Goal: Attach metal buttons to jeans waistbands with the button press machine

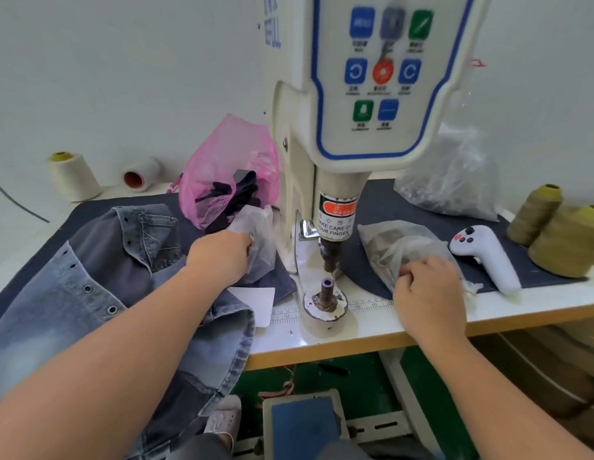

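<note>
Both forearms reach forward from the bottom of the head view, one on each side of the cream button press machine (pixel 332 207).

Left hand (pixel 220 257): arm runs diagonally up and right over the washed grey-blue denim jeans (pixel 99 287), back of hand up. Fingers are curled in at the mouth of a small clear plastic bag (pixel 257 240) just left of the machine column and appear to pinch it. Fingertips hidden by the hand and the plastic; can't tell if a button is between them.

Right hand (pixel 428 293): arm comes in from lower right, wrist over the desk edge, back of hand up. Fingers bent and bunched, gripping the crumpled clear plastic bag of small metal parts (pixel 401 247) right of the machine. Contents too blurred to identify.

Press: upper punch (pixel 330 257) raised, apart from the lower die post (pixel 326 295) on its round base. Nothing sits between them.

Jeans lie on the left half of the white desk (pixel 372 330), riveted waistband area up, part draped over the front edge. No denim under the punch.

Around: pink mesh bag with dark scraps (pixel 222 167) behind the left hand, white handheld controller (pixel 488 257) right of the right hand, olive thread cones (pixel 554 234) far right, cream thread cone (pixel 73 177) rear left, blue foot pedal (pixel 302 423) below the desk.
</note>
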Available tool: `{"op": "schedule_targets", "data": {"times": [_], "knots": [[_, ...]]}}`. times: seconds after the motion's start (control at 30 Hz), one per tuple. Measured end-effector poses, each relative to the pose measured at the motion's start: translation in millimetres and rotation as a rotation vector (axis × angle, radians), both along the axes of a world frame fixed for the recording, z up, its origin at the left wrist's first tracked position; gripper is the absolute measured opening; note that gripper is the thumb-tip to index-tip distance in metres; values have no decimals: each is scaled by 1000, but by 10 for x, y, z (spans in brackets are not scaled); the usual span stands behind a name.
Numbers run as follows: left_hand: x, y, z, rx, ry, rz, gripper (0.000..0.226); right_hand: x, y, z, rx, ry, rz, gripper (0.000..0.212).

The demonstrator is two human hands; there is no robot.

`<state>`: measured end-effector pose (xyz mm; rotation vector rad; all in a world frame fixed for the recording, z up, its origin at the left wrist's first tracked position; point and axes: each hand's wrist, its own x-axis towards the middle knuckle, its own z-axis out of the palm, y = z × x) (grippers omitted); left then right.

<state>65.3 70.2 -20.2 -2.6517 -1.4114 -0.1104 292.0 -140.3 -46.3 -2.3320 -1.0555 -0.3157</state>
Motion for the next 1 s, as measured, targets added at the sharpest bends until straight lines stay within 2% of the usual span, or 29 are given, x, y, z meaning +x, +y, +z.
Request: {"op": "schedule_targets", "data": {"times": [0.13,0.3,0.47,0.63,0.77,0.9,1.0], "knots": [[45,-47,-20,104,65,5,29,2,8,-6,0,19,-21,23],[29,-75,7,95,27,40,27,13,21,-9,-20,25,-19,24],[47,-129,74,-36,-372,97,27,18,15,-15,1,15,-11,23],[117,-296,180,-164,-660,26,16,9,13,-15,11,20,-12,21],[194,-608,254,-367,-948,-26,20,12,16,-13,16,26,-11,21],[235,-893,229,-567,-1061,-107,15,11,6,-15,14,26,-12,21],[232,-977,215,-616,-1089,-158,14,13,10,-16,7,21,-13,22]]}}
